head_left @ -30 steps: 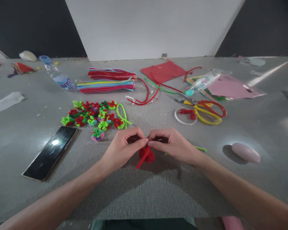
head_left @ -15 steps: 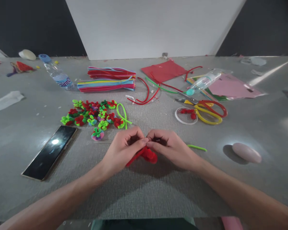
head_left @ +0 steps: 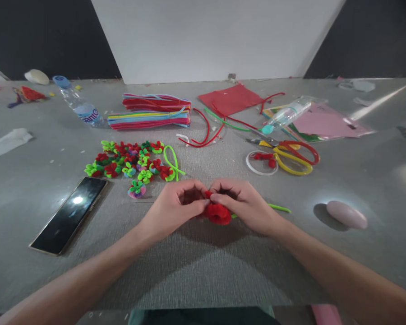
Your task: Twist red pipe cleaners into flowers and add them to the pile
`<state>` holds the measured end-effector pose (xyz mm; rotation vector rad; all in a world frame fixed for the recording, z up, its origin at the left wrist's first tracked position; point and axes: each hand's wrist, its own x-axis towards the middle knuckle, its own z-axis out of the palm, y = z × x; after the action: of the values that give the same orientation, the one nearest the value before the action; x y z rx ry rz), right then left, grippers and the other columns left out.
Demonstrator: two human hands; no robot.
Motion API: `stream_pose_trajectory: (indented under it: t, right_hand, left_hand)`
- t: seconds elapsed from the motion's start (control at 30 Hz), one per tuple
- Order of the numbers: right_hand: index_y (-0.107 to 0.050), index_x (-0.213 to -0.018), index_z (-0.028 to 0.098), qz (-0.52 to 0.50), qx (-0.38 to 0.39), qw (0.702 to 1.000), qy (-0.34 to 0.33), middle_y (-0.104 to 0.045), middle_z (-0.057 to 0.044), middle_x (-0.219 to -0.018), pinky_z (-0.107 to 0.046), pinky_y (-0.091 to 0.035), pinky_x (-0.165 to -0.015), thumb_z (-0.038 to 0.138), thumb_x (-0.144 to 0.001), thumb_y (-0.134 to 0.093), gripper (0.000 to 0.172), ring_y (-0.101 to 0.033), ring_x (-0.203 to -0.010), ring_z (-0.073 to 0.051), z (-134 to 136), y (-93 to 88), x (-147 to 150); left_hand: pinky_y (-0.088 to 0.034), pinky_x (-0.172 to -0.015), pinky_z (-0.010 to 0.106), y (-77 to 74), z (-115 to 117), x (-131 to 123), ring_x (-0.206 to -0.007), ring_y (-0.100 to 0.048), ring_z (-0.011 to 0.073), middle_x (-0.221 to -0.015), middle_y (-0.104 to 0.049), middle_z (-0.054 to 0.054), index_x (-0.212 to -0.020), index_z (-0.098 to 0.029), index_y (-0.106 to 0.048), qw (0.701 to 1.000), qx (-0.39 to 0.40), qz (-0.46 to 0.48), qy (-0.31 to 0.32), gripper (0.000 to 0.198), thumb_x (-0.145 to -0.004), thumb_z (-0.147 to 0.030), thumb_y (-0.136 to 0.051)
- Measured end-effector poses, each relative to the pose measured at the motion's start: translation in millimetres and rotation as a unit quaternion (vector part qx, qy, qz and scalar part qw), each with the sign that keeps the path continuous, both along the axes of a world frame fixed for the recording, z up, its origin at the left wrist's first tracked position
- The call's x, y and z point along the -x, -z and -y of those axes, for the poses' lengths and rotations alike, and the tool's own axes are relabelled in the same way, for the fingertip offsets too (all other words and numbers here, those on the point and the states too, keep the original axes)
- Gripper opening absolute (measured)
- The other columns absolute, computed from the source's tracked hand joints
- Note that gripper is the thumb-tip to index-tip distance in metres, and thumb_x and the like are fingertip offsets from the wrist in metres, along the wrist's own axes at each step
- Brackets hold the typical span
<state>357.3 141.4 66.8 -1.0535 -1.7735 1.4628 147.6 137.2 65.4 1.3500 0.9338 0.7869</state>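
Note:
Low over the front of the table, my left hand and my right hand meet at the fingertips. Both pinch a red pipe cleaner that is bent into looped, petal-like shapes. Part of it is hidden behind the fingers. A light green pipe cleaner shows past my right hand and seems to lie on the table under it. Left of my hands sits a cluster of small pipe-cleaner flowers in red, green and other colours. A looped green pipe cleaner lies at the cluster's right side.
A phone lies at left. Bundles of pipe cleaners and a plastic bottle are behind the flowers. On the right are scissors, a white ring, a second bottle, coloured sheets and a pinkish oval object.
The red pipe cleaner has turned between my fingers: its loops now face me, and the straight end that stuck out at lower left is out of sight. My hands stay nearly in place.

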Motion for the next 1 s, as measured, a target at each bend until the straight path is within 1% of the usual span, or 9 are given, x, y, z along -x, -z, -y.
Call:
stream_pose_trajectory:
  t: [0.13,0.23,0.4,0.63,0.83,1.0]
  right_hand:
    - [-0.062,-0.082,0.019,0.019,-0.014,1.0,0.005,-0.059,0.002,-0.076,-0.026,-0.042,-0.068,0.034,-0.1,-0.058,0.024,-0.052,-0.071,-0.012,0.1,1.1,0.9]
    - [-0.061,-0.081,0.019,0.018,-0.019,1.0,0.006,-0.059,0.002,-0.075,-0.026,-0.042,-0.068,0.032,-0.101,-0.058,0.024,-0.053,-0.071,-0.012,0.9,1.0,1.4]
    - [-0.06,-0.08,0.02,0.009,-0.021,1.0,0.005,-0.058,0.003,-0.074,-0.026,-0.042,-0.068,0.032,-0.101,-0.057,0.024,-0.052,-0.07,-0.012,1.1,1.1,2.7]
    - [-0.059,-0.08,0.02,0.012,-0.037,0.999,0.016,-0.058,0.003,-0.071,-0.025,-0.042,-0.065,0.031,-0.101,-0.057,0.023,-0.053,-0.068,-0.011,2.0,2.1,5.6]
    - [-0.061,-0.081,0.019,0.012,-0.074,0.997,0.038,-0.059,0.003,-0.07,-0.023,-0.041,-0.063,0.025,-0.099,-0.057,0.019,-0.054,-0.066,-0.01,3.8,3.9,6.5]
    - [-0.061,-0.08,0.019,0.03,-0.11,0.993,0.041,-0.06,0.004,-0.069,-0.023,-0.041,-0.064,0.022,-0.099,-0.058,0.019,-0.054,-0.066,-0.01,3.2,6.3,6.0]
  left_hand:
    - [-0.048,-0.062,0.022,0.5,1.3,1.1,-0.067,-0.062,0.011,-0.075,-0.071,0.001,-0.088,-0.015,-0.074,0.996,-0.072,-0.056,-0.017,0.008,-0.084,-0.017,-0.067]
    - [-0.051,-0.066,0.023,-1.1,3.4,1.9,-0.07,-0.065,0.012,-0.078,-0.076,0.002,-0.09,-0.015,-0.077,0.991,-0.104,-0.082,-0.02,0.011,-0.086,-0.016,-0.066]
    - [-0.051,-0.067,0.022,-2.2,4.4,2.1,-0.07,-0.067,0.012,-0.078,-0.077,0.001,-0.088,-0.015,-0.078,0.983,-0.148,-0.109,-0.022,0.012,-0.087,-0.013,-0.067]
    - [-0.046,-0.063,0.022,-0.8,6.5,2.5,-0.067,-0.062,0.011,-0.072,-0.073,-0.001,-0.082,-0.016,-0.077,0.976,-0.17,-0.13,-0.027,0.014,-0.087,-0.012,-0.064]
    - [-0.052,-0.068,0.021,0.7,8.1,2.0,-0.073,-0.068,0.0118,-0.079,-0.075,-0.001,-0.093,-0.017,-0.073,0.984,-0.139,-0.103,-0.048,0.012,-0.086,-0.012,-0.065]
    - [-0.051,-0.067,0.02,1.6,6.7,0.7,-0.071,-0.067,0.0111,-0.076,-0.074,-0.002,-0.089,-0.017,-0.072,0.983,-0.143,-0.103,-0.044,0.011,-0.085,-0.011,-0.064]
